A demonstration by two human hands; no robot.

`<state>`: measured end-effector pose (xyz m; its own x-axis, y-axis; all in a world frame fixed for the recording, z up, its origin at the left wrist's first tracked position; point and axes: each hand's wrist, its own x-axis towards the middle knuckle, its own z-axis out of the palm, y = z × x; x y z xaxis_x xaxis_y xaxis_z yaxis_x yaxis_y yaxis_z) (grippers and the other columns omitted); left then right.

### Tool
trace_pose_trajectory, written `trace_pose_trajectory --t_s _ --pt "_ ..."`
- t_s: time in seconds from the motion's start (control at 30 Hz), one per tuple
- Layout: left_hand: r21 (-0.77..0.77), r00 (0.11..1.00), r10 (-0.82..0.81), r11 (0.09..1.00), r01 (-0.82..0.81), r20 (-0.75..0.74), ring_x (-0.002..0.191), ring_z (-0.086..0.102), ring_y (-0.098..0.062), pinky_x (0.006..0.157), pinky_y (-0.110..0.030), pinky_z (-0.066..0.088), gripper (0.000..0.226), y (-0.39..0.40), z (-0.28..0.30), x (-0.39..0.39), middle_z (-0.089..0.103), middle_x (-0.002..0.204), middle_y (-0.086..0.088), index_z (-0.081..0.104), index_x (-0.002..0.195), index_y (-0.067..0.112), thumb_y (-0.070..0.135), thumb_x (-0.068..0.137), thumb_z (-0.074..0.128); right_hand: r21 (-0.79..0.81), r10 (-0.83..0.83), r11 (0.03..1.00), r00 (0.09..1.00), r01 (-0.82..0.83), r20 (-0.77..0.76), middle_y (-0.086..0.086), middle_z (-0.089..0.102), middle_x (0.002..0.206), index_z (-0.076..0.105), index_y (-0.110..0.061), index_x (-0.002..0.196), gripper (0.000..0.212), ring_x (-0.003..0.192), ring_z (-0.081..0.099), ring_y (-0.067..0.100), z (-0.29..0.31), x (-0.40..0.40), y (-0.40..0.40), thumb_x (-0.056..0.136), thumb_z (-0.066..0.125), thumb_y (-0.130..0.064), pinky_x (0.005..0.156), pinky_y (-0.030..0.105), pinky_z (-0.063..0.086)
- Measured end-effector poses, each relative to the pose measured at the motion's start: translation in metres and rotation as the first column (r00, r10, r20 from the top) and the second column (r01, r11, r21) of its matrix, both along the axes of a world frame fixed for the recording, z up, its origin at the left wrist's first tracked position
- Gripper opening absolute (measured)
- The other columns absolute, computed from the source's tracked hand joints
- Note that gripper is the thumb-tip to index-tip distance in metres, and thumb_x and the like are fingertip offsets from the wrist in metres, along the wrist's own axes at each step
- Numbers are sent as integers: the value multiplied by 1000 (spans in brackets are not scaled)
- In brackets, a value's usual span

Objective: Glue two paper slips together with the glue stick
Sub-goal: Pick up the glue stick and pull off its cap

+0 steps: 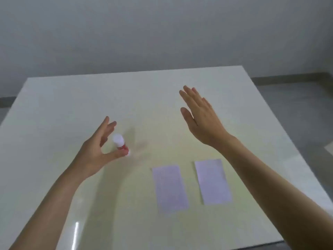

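A glue stick (120, 143) with a white cap and a red label stands upright on the white table (72, 98), left of centre. My left hand (98, 149) curls around it from the left: the thumb tip touches its lower end, while the fingers are spread and apart from the cap. Two pale lilac paper slips lie flat side by side near the front, the left slip (170, 188) and the right slip (212, 181), with a gap between them. My right hand (200, 116) hovers flat over the table beyond the slips, fingers extended and holding nothing.
The table's far edge runs below a plain grey wall (162, 33). Grey floor (297, 98) shows past the right edge. A bright glare streak (75, 233) lies on the tabletop near the front left.
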<state>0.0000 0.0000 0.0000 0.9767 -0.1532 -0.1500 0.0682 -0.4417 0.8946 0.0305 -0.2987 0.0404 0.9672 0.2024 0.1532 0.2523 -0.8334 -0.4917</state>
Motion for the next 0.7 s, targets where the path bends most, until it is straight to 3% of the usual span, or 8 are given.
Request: trace_pose_trajectory --t_s 0.1,0.2,0.3,0.43,0.5,0.53,0.6,0.7 --pt "35 998 22 999 -25 58 116 54 8 99 -20 37 79 -4 -8 -2 61 123 27 38 138 37 28 71 79 17 -1 1000 995 -1 97 -3 14 160 20 -19 149 49 148 4 15 -8 -6 2 101 27 -30 119 38 9" --pt "114 992 43 992 -57 116 101 60 14 88 -15 41 31 -14 -10 -7 72 105 13 62 106 26 21 77 74 48 19 999 990 -26 138 -2 15 159 22 -19 149 49 147 6 15 -8 -23 4 101 28 -30 120 39 11" --pt "129 984 86 986 -106 154 85 62 17 89 -21 44 3 -28 -7 -13 75 89 3 66 86 14 17 84 68 59 25 998 988 -34 152 -1 17 159 22 -18 148 49 147 9 16 5 -40 2 101 29 -29 120 41 13" --pt "141 966 141 975 -173 216 99 63 0 82 -15 42 12 -45 5 -25 75 74 -4 66 75 11 18 85 65 69 44 996 981 -58 187 4 25 157 31 -17 145 47 144 22 20 22 -62 0 100 35 -29 117 42 22" --pt "116 953 143 977 -179 266 92 65 -9 77 -7 42 5 -54 16 -34 72 74 -5 68 88 15 18 85 66 85 66 993 977 -84 202 5 30 154 36 -17 143 47 138 34 22 29 -70 3 99 40 -31 113 41 30" --pt "110 948 130 980 -168 290 82 64 -10 72 -6 42 18 -59 22 -39 69 72 -3 68 102 18 19 84 66 99 79 990 977 -100 199 5 32 153 38 -18 142 47 134 40 23 32 -75 6 98 43 -33 109 40 34" --pt "114 939 80 986 -125 335 67 58 0 66 -6 42 41 -72 32 -50 62 71 11 60 124 27 20 84 67 129 102 983 975 -128 195 5 39 148 42 -19 140 48 126 48 23 36 -82 13 95 48 -35 102 37 40" --pt "109 916 16 992 -65 400 65 53 8 66 0 41 50 -90 44 -61 59 79 18 53 132 29 22 84 68 188 128 968 971 -167 201 2 52 133 49 -20 133 47 105 60 20 41 -91 24 91 54 -39 88 36 50"
